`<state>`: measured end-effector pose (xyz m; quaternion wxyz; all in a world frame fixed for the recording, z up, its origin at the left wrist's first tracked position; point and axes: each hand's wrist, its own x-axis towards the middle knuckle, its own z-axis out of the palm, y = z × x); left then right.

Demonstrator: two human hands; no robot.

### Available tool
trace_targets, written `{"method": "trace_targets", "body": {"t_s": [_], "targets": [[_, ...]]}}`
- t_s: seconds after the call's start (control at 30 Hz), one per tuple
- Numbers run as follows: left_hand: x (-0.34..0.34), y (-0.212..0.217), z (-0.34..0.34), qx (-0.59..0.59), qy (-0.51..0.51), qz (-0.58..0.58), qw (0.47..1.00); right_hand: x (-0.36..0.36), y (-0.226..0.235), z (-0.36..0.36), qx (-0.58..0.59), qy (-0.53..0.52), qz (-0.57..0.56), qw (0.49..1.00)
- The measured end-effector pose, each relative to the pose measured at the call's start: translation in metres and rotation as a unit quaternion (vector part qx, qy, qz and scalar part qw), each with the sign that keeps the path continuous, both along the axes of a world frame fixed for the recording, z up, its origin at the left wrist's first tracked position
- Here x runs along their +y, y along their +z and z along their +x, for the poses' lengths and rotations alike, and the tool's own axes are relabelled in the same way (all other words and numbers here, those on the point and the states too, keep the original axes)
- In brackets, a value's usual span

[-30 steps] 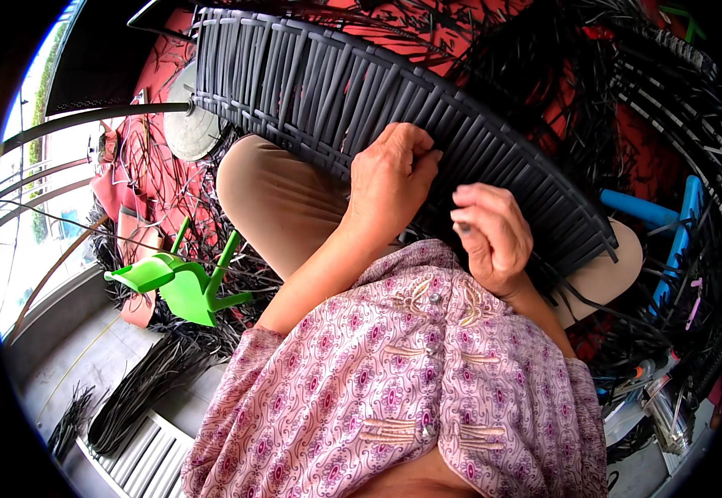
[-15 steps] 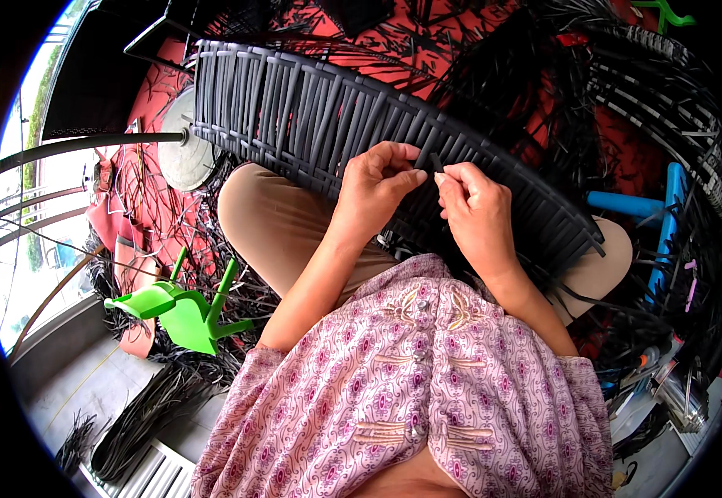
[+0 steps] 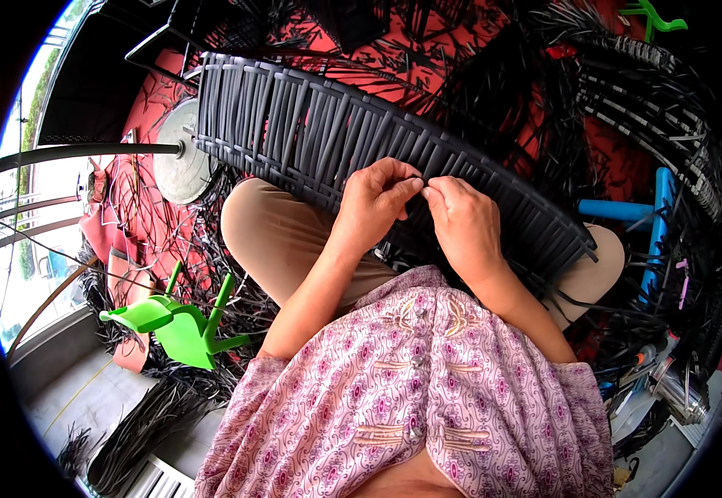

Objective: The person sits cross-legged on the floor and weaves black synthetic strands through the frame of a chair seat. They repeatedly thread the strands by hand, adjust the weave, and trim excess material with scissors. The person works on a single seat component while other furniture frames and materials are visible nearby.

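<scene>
Across my lap lies a long curved panel woven of flat black plastic strips (image 3: 294, 116), higher at its left end and sloping down to the right. Over its near edge, around the middle, my two hands nearly touch at the fingertips. My left hand (image 3: 376, 203) is closed, thumb and forefinger pinching a thin black strip. My right hand (image 3: 467, 222) pinches at the same spot, fingers curled together. Most of the strip is hidden by the fingers, and only a little dark edge shows between them.
A green plastic seat-like piece (image 3: 186, 328) lies at the left near black strip bundles (image 3: 145, 432). A round pale disc (image 3: 180, 158) stands by the panel's left end. Blue tubing (image 3: 660, 224) and heaps of black strips (image 3: 660, 108) lie right, over a red floor covering (image 3: 377, 37).
My hands have come together at the fingertips, the right moving slightly left and both a little lower in view. The short black strip that stuck up between them is now mostly covered.
</scene>
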<state>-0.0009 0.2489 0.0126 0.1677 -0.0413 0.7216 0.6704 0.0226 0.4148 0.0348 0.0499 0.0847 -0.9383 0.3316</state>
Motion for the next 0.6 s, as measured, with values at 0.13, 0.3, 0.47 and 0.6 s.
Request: {"method": "trace_targets", "body": {"t_s": [0.13, 0.3, 0.47, 0.6], "targets": [[-0.002, 0.021, 0.007, 0.051, 0.077, -0.024, 0.995, -0.004, 0.014, -0.001, 0.084, -0.011, 0.032, 0.996], [-0.011, 0.048, 0.02, 0.174, 0.06, -0.051, 0.982, -0.012, 0.017, -0.012, 0.122, 0.094, -0.119, 0.981], [-0.017, 0.064, 0.02, 0.136, 0.1, 0.049, 0.985, -0.011, 0.011, -0.013, 0.001, 0.083, -0.282, 0.956], [-0.012, 0.013, -0.005, 0.205, 0.115, -0.098, 0.967, -0.013, 0.004, -0.012, -0.022, 0.041, -0.33, 0.943]]}}
